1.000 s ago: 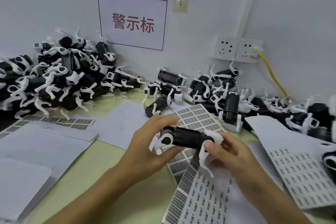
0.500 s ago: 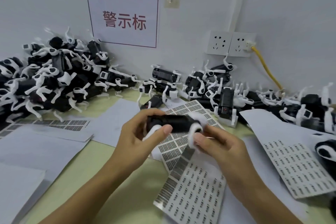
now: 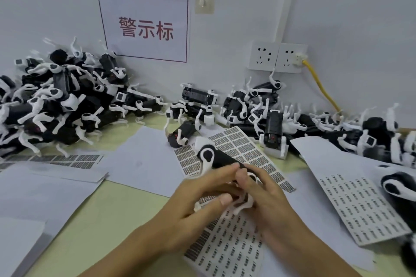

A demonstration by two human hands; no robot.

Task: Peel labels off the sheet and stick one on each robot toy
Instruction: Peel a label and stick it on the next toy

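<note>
in the lower middle of the frame both hands hold one black and white robot toy (image 3: pixel 216 159) above the label sheets. the left hand (image 3: pixel 200 204) grips the toy from the left side, fingers curled over its body, thumb under it. the right hand (image 3: pixel 267 198) grips the near end with the white legs, thumb pressed on top. the toy is tilted, its far end points to the upper left. under the hands lies a label sheet (image 3: pixel 227 252), another label sheet (image 3: pixel 243 153) is just behind. a big pile of robot toys (image 3: pixel 60 101) fills the left of the frame, more toys (image 3: pixel 274 123) lie along the wall on the right.
</note>
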